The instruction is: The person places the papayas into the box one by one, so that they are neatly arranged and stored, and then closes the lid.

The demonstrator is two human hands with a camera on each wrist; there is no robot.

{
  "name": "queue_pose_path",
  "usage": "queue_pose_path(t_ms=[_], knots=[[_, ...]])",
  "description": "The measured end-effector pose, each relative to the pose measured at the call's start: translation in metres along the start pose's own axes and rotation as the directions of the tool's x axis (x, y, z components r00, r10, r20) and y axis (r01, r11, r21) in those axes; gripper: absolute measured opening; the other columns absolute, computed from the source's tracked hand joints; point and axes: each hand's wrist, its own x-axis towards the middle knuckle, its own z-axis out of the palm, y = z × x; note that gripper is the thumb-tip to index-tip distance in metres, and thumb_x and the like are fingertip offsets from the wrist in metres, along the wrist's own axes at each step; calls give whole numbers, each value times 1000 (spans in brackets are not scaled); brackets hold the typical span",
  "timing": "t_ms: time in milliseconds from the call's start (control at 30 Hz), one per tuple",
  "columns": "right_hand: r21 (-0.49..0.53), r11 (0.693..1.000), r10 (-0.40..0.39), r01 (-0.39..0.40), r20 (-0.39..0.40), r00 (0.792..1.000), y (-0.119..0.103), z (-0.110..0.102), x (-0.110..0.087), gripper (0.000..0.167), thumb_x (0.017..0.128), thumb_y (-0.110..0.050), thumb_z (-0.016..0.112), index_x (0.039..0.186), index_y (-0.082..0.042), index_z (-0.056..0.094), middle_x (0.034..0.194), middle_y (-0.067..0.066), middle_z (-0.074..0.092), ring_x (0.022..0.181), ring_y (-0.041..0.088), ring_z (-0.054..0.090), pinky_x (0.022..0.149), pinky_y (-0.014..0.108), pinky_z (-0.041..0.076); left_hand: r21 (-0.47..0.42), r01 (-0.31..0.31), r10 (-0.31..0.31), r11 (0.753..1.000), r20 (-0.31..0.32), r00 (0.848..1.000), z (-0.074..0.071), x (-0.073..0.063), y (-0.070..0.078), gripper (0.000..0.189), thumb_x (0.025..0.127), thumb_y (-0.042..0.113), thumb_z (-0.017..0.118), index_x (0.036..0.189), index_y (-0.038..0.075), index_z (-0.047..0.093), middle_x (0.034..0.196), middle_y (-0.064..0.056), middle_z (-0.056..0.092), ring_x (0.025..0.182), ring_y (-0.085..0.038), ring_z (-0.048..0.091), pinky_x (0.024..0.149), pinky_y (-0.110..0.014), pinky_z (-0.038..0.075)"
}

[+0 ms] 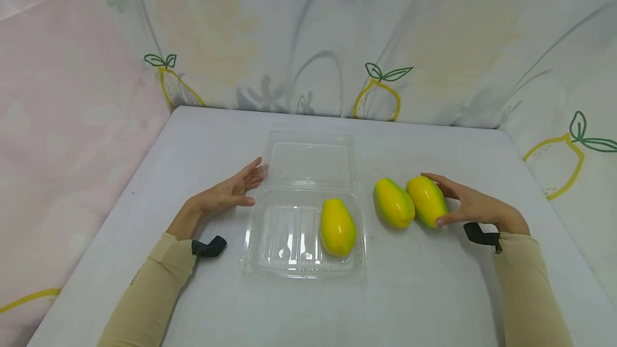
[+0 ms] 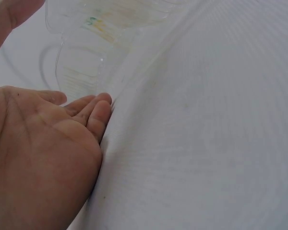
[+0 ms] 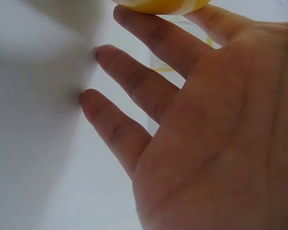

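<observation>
Plainly, the right grip (image 1: 476, 209) pinches the rightmost fruit (image 1: 426, 201), the left grip (image 1: 224, 195) wide beside the clear container (image 1: 279, 229).

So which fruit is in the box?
The leftmost fruit: it sits in the right part of the box, while the other two lie outside on the table.

From here I see a clear plastic container (image 1: 281, 232) lying open, a glossy yellow-green fruit (image 1: 338, 228) inside its right half. Beyond its right edge, a second fruit (image 1: 394, 203) and third fruit (image 1: 426, 200) lie slanted, apparently touching.
</observation>
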Motion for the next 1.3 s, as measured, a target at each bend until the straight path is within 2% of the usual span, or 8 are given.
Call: queue_pose_path(t_ms=[300, 767, 833, 933, 1033, 1100, 1167, 1300], knots=[[-19, 1000, 22, -22, -34, 999, -9, -2, 0, 98, 81, -16, 79, 157, -20, 17, 155, 22, 29, 131, 53, 39, 95, 77, 32, 8, 7, -7, 1000, -9, 1000, 0, -1, 1, 101, 93, 10, 62, 156, 16, -16, 165, -12, -10, 151, -39, -4, 120, -58, 4], [-80, 997, -17, 9, -94, 995, -26, -3, 0, 99, 80, -17, 81, 157, -24, 19, 152, 18, 37, 127, 45, 46, 95, 74, 35, 9, 1, -1, 1000, -6, 1000, 0, -1, 0, 101, 93, 9, 62, 156, 15, -17, 165, -13, -10, 151, -40, -4, 119, -59, 4], [-88, 996, -14, 5, -106, 994, -28, -2, 0, 99, 79, -18, 81, 157, -25, 20, 151, 16, 40, 126, 37, 49, 95, 73, 36, 10, 0, 0, 1000, -5, 1000, 0, -1, 1, 101, 93, 9, 62, 156, 15, -17, 165, -13, -11, 151, -40, -4, 119, -59, 4], [-90, 996, -12, 1, -122, 992, -31, -2, 0, 98, 79, -19, 82, 156, -26, 22, 149, 13, 43, 123, 15, 51, 96, 72, 37, 11, 2, -2, 1000, -5, 1000, 0, -1, 1, 101, 93, 10, 62, 156, 16, -17, 165, -13, -11, 151, -40, -3, 119, -59, 5], [-89, 996, -10, -2, -133, 991, -34, -1, -1, 98, 78, -20, 83, 156, -27, 24, 147, 11, 45, 116, -8, 46, 96, 72, 37, 12, 3, -3, 1000, -5, 1000, 1, -1, 2, 101, 93, 10, 62, 156, 16, -17, 165, -12, -10, 151, -40, -3, 119, -59, 5], [-89, 996, -8, -4, -140, 990, -36, -1, -1, 98, 78, -20, 83, 156, -27, 24, 146, 10, 45, 113, -13, 43, 96, 71, 37, 12, 4, -4, 1000, -6, 1000, 1, -1, 2, 101, 93, 10, 62, 156, 16, -17, 165, -12, -10, 151, -40, -3, 119, -59, 6], [-97, 995, -2, -12, -147, 989, -39, -1, -1, 97, 78, -20, 83, 156, -27, 25, 147, 10, 44, 115, -9, 45, 96, 70, 37, 8, 2, -2, 1000, -5, 1000, 0, -1, 1, 100, 93, 8, 61, 156, 16, -16, 165, -12, -10, 151, -39, -4, 119, -59, 6], [-115, 993, -8, -10, -155, 988, -44, 0, 0, 97, 78, -21, 83, 155, -26, 26, 145, 10, 46, 120, 14, 51, 96, 70, 37, -1, -2, 2, 1000, -2, 1000, 0, -1, 0, 100, 93, 7, 61, 156, 16, -16, 165, -11, -10, 151, -39, -4, 120, -58, 4]])
